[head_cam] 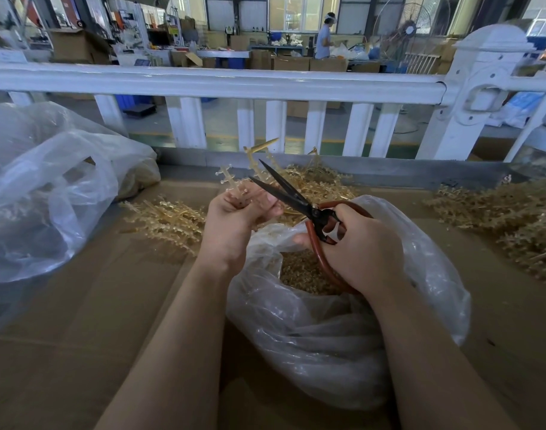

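Note:
My left hand (239, 214) grips a translucent amber plastic sprue (231, 181) with small side branches, holding it upright above the table. My right hand (358, 243) holds black scissors (292, 193) by their reddish-brown loop handles, fingers curled through them. The blades stand apart, their tips pointing up and left, just right of the sprue. Under both hands sits a clear plastic bag (343, 336) with its mouth open, holding several small amber cut pieces (299, 271).
The table is covered in brown cardboard (79, 336). Piles of amber sprues lie at centre left (169, 218), behind the scissors (321, 181) and at the right (513, 221). A big clear bag (48, 181) fills the left. A white fence (219, 82) runs behind.

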Demonstrator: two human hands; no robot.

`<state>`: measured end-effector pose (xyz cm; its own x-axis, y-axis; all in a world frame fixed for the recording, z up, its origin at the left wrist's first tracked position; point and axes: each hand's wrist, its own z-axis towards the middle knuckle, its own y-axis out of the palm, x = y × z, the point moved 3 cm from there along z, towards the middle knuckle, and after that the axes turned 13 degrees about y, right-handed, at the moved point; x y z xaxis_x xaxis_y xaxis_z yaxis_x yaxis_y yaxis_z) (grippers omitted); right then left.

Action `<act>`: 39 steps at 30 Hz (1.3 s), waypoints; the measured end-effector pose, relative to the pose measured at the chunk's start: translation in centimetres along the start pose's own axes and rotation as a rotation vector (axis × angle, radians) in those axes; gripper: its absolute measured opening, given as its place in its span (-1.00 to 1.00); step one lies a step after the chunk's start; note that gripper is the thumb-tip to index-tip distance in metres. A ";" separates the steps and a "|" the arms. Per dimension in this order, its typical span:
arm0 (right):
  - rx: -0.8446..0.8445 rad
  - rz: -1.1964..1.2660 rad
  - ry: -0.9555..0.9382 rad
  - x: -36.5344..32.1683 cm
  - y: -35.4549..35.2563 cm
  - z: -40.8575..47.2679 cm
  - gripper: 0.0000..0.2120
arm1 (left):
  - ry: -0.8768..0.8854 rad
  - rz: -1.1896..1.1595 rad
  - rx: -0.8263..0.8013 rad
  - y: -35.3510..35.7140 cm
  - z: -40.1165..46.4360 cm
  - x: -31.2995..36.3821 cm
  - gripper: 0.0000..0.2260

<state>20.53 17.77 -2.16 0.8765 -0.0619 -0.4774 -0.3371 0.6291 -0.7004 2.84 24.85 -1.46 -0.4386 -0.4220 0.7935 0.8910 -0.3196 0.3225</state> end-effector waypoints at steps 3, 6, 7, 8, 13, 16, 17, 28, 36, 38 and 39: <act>-0.007 -0.009 0.009 0.2 0.2 0.1 -0.41 | 0.019 0.029 -0.020 0.1 0.0 0.1 -0.94; -0.015 -0.008 0.016 0.2 0.2 0.2 -0.38 | 0.024 0.021 -0.029 0.2 -0.1 0.3 -0.91; -0.016 -0.010 0.018 0.3 0.2 0.2 -0.37 | 0.021 0.016 -0.030 0.2 -0.1 0.4 -0.92; -0.016 -0.013 0.020 0.3 0.2 0.3 -0.35 | 0.017 0.013 -0.029 0.2 -0.1 0.5 -0.94; 0.023 -0.011 0.014 0.2 -0.1 0.3 -0.35 | 0.023 0.035 -0.045 0.4 -0.1 0.6 -0.87; 0.034 -0.023 0.013 0.1 -0.1 0.4 -0.37 | 0.033 0.041 -0.049 0.3 -0.1 0.6 -0.83; 0.034 -0.031 0.013 0.1 0.0 0.4 -0.37 | 0.038 0.041 -0.055 0.3 -0.1 0.6 -0.84; -0.036 0.063 -0.004 0.2 0.3 0.4 -0.23 | 0.007 -0.044 -0.066 0.2 0.0 0.1 -0.92; -0.042 0.043 0.023 0.0 0.0 0.4 -0.31 | -0.054 -0.101 -0.044 0.2 0.0 -0.2 -0.93; -0.044 0.048 0.028 0.0 0.1 0.4 -0.31 | -0.064 -0.102 -0.038 0.2 0.0 -0.2 -0.95; -0.043 0.053 0.028 0.0 0.0 0.4 -0.32 | -0.071 -0.103 -0.032 0.1 0.0 -0.2 -0.94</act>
<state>20.67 18.14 -1.96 0.8470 -0.0515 -0.5290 -0.3980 0.5981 -0.6956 3.02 24.86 -1.55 -0.5172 -0.3249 0.7918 0.8370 -0.3852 0.3887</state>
